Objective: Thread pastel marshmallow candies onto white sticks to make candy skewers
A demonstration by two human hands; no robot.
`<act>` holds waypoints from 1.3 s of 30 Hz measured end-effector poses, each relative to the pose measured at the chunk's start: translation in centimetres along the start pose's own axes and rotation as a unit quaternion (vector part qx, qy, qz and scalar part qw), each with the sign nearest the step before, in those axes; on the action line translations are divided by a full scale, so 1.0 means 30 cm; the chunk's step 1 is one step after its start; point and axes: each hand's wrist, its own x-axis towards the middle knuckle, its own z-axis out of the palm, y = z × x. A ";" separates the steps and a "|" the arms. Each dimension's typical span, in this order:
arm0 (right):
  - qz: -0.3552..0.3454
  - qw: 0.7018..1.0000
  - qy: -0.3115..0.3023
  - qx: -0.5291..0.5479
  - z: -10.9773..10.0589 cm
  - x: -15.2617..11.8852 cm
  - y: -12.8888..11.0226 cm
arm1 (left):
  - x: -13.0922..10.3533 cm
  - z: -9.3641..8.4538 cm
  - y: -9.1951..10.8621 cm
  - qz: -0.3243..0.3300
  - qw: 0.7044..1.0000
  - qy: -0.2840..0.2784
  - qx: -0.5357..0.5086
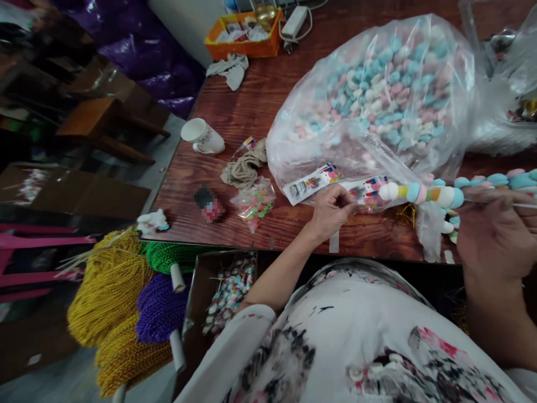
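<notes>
My left hand is over the table's front edge, thumb and fingers pinched together beside some printed packets; what they hold, if anything, is too small to tell. My right hand, blurred at the right, has its fingers closed round a thin white stick. From that hand a skewer of coloured soft pieces, white, yellow, blue, pink and orange, points left toward my left hand. Behind it lies a large clear bag full of pink, blue and white pieces. More skewered pieces lie at the right.
On the wooden table are a white mug, a rope bundle, a small candy bag and an orange tray. Below the left edge are yellow cords, purple cords and a filled box.
</notes>
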 end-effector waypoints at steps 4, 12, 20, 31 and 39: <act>0.010 1.000 0.002 0.020 -0.036 -0.021 -0.030 | -0.015 0.034 -0.003 -0.074 0.995 -0.025 -0.060; -0.033 0.998 -0.011 -0.048 -0.058 -0.032 -0.052 | -0.025 0.065 -0.006 0.104 0.992 -0.058 0.040; 0.015 0.998 0.001 -0.059 -0.100 0.004 -0.068 | -0.027 0.039 -0.046 0.212 0.951 -0.141 0.176; -0.049 0.997 -0.004 -0.065 -0.086 -0.043 -0.037 | -0.040 0.058 -0.032 0.131 0.981 -0.121 0.080; 0.001 0.990 -0.110 -0.094 -0.068 -0.059 -0.042 | -0.062 0.074 -0.037 0.214 0.951 -0.176 0.135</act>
